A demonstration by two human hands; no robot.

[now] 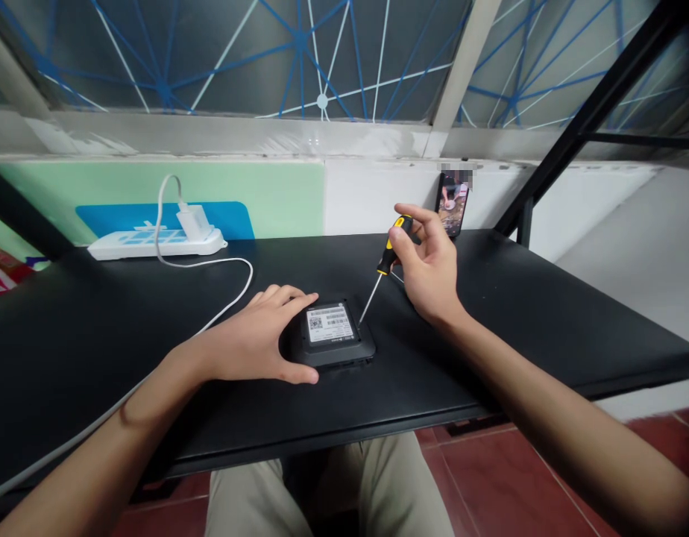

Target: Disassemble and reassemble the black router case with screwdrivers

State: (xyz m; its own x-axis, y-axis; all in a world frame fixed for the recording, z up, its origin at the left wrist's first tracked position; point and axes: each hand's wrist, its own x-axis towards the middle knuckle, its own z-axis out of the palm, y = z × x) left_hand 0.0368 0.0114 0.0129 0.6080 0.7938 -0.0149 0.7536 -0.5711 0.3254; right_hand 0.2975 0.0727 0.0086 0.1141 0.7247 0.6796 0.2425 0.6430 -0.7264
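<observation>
A flat black device point(364, 347) with a white printed label point(330, 325) on top lies on the black table point(517, 321). My left hand point(266, 332) wraps round the device's left side, thumb at the near edge and fingers at the far edge. My right hand point(428, 261) grips the yellow and black handle of a screwdriver point(387, 257) between thumb and fingers. The screwdriver slants down to the left, and its tip meets the device near the right side of the label.
A white power strip point(132, 245) with a plugged-in charger point(193, 222) stands at the back left; its white cable point(233, 298) runs towards the left front. A phone point(452, 203) leans against the back wall. Red packaging point(3, 272) is at the far left.
</observation>
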